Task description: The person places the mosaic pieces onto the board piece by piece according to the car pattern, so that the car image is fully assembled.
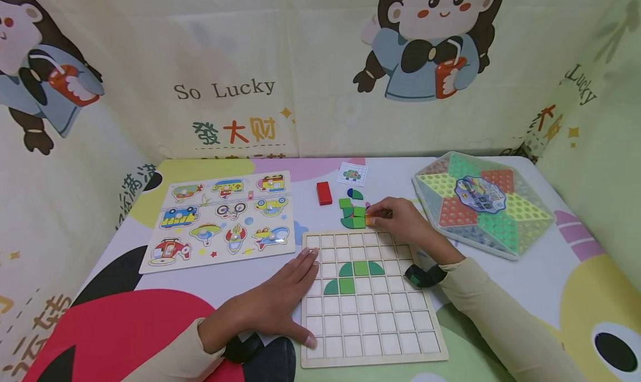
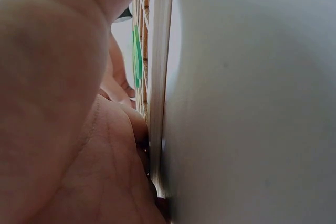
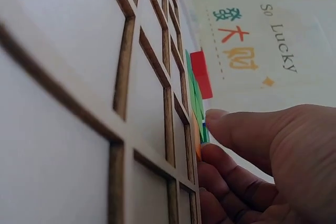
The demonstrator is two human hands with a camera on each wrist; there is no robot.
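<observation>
My left hand lies with fingers stretched along the left edge of a wooden grid board; the left wrist view shows the palm close against the board's side. On the grid sit two green squares, one of them a light green square, and several dark green quarter-round pieces, one being a quarter-round piece. Beyond the board's far edge, my right hand pinches an orange piece beside a cluster of green pieces. The fingertips cover part of the orange piece.
A red block and a small turtle picture card lie behind the loose pieces. To the left is a vehicle puzzle board; to the right, a hexagonal game box. A printed curtain surrounds the table.
</observation>
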